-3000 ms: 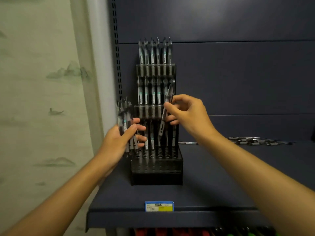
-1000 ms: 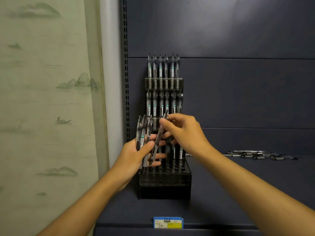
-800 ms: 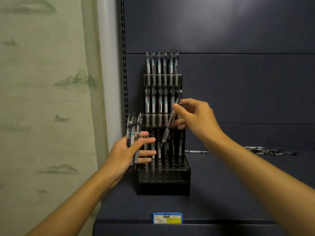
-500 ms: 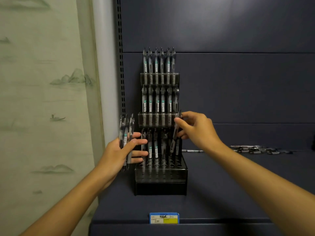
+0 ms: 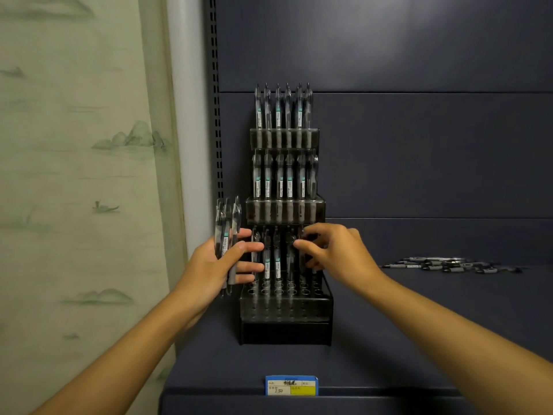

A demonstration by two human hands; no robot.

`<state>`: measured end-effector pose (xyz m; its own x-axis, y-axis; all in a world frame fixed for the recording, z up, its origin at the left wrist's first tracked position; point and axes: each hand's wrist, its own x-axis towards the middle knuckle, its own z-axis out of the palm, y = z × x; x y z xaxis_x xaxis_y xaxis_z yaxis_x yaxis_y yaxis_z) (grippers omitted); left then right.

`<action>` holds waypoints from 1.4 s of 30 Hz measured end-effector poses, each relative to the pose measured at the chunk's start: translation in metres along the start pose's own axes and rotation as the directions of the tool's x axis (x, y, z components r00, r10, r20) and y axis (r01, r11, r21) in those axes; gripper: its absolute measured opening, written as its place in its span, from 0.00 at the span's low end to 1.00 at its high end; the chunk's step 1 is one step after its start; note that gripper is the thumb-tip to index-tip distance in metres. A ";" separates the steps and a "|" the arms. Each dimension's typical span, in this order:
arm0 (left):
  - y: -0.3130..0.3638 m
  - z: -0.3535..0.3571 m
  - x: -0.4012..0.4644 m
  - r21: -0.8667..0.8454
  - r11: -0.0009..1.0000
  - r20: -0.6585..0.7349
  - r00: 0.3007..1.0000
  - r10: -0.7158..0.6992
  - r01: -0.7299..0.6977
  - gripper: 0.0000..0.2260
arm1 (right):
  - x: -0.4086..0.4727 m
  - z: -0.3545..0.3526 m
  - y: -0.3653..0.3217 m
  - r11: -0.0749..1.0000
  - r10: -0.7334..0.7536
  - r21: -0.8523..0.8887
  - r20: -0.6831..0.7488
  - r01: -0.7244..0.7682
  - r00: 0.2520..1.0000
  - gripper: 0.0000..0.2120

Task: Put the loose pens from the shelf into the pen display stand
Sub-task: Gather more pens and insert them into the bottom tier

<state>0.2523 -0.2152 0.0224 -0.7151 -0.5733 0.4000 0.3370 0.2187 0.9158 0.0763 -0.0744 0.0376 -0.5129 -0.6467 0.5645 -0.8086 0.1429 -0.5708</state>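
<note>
At the bottom tier of a tiered clear-plastic pen display stand (image 5: 285, 301), the right hand (image 5: 335, 253) pinches an upright dark pen (image 5: 304, 259) over its right-side holes. Just left, the left hand (image 5: 215, 265) clasps a vertical bundle of spare pens (image 5: 227, 232). More loose pens (image 5: 449, 264) lie far right on the dark blue shelf (image 5: 419, 339).

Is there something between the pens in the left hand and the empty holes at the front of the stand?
Nothing visible blocks them. The left hand grips the bundle of grey pens just left of the black tiered stand; its front holes lie open below.
</note>
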 end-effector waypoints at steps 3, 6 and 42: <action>0.002 0.002 -0.001 -0.015 1.000 0.013 1.000 0.000 0.000 0.10 | -0.003 0.004 0.005 0.994 0.028 -0.104 0.000 -0.028 1.000 0.17; 0.003 0.004 -0.002 -0.009 1.000 0.026 1.000 0.006 -0.006 0.10 | -0.003 0.003 0.007 0.989 0.042 -0.144 0.010 -0.041 0.999 0.19; 0.000 0.017 0.004 -0.153 0.987 -0.037 0.998 -0.049 0.043 0.10 | 0.012 -0.048 -0.026 0.923 0.060 0.386 -0.146 0.001 0.987 0.12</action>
<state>0.2390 -0.2044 0.0247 -0.7075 -0.6122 0.3530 0.3957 0.0707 0.9157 0.0777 -0.0498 0.0879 -0.5969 -0.5204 0.6107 -0.6354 -0.1581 -0.7558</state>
